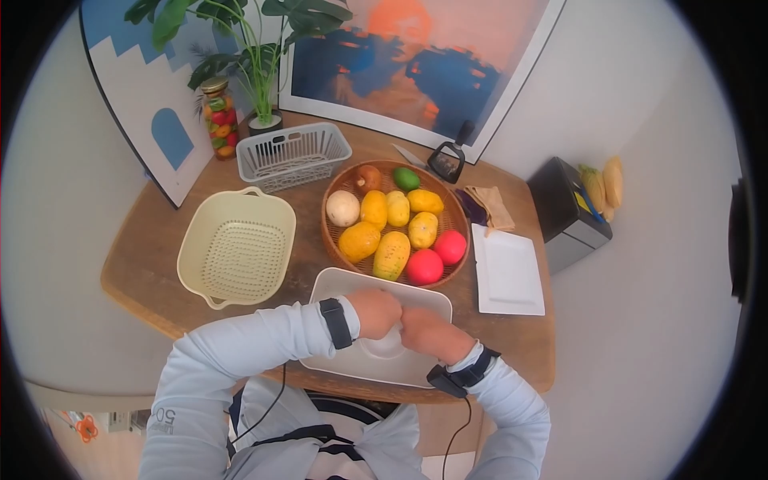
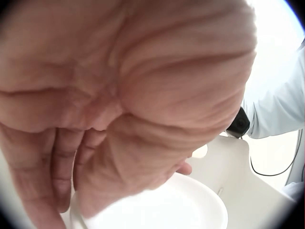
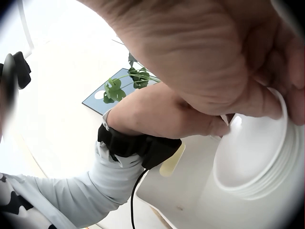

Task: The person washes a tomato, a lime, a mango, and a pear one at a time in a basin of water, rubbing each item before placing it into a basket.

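Note:
A stack of white bowls [image 1: 384, 347] [image 3: 252, 157] is in the white bin [image 1: 340, 282], low between both hands. My left hand [image 1: 374, 313] [image 2: 124, 86] pinches the rim of the bowl [image 2: 176, 205] at its far left side; in the right wrist view that hand [image 3: 157, 114] reaches the rim from the left. My right hand [image 1: 436, 333] [image 3: 205, 62] grips the rim from above, its thumb inside the top bowl and the other fingers partly hidden. Several nested rims show in the right wrist view. The hands are close together in the head view.
Behind the bin stands a round wicker basket [image 1: 329, 234] of fruit. A cream strainer basket [image 1: 240, 248] is at left, with a grey basket [image 1: 292, 156], jar [image 1: 219, 120] and plant [image 1: 260, 72] behind. At right are a white square plate [image 1: 510, 272], cloth [image 1: 490, 206] and black box [image 1: 570, 204].

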A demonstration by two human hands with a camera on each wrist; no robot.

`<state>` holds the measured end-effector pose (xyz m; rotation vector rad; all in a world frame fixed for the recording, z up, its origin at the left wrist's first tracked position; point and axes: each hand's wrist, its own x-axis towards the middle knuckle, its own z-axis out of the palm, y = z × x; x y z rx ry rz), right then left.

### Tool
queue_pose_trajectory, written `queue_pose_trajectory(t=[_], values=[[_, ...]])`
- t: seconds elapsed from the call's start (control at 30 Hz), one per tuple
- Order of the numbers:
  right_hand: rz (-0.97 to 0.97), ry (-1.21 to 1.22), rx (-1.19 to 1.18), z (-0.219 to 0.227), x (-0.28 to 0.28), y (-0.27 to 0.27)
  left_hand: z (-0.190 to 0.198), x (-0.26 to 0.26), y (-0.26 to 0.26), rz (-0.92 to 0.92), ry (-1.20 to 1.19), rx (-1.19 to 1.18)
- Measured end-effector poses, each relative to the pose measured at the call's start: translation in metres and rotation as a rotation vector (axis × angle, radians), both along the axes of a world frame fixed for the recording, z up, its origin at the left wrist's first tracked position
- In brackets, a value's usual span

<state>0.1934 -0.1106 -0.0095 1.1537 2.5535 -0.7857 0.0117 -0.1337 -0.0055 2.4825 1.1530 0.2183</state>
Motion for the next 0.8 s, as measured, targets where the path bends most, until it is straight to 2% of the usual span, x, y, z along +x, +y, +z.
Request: queue_pose_trajectory(t=[0.07, 0.17, 0.23, 0.27, 0.4, 0.47, 0.53, 0.67, 0.8], values=[[-0.002, 0.058, -0.003, 0.003, 0.001, -0.001, -0.002, -0.004, -0.002, -0.003, -0.076, 0.112], [0.054, 0.187, -0.008, 0.007, 0.003, -0.002, 0.003, -0.006, -0.004, -0.054, -0.074, 0.149], [0.158, 0.337, 0.069, 0.001, 0.005, -0.005, 0.014, -0.004, -0.005, -0.037, 0.021, -0.012], [0.136, 0.299, 0.049, 0.0, 0.005, -0.009, 0.017, -0.004, -0.005, -0.026, 0.067, -0.092], [0.095, 0.102, -0.037, 0.013, -0.003, -0.02, 0.023, -0.008, -0.007, -0.012, 0.022, -0.047], [0.098, -0.029, -0.075, 0.028, -0.01, -0.019, 0.031, -0.008, -0.005, 0.0, 0.058, -0.045], [0.103, -0.167, -0.099, 0.051, -0.021, -0.019, 0.032, -0.01, -0.006, 0.013, -0.022, -0.013], [0.128, -0.078, 0.028, 0.047, -0.011, -0.021, 0.06, -0.017, -0.016, 0.01, 0.005, -0.072], [0.117, 0.009, 0.123, 0.043, 0.004, -0.026, 0.035, -0.026, -0.014, -0.024, -0.137, 0.031]])
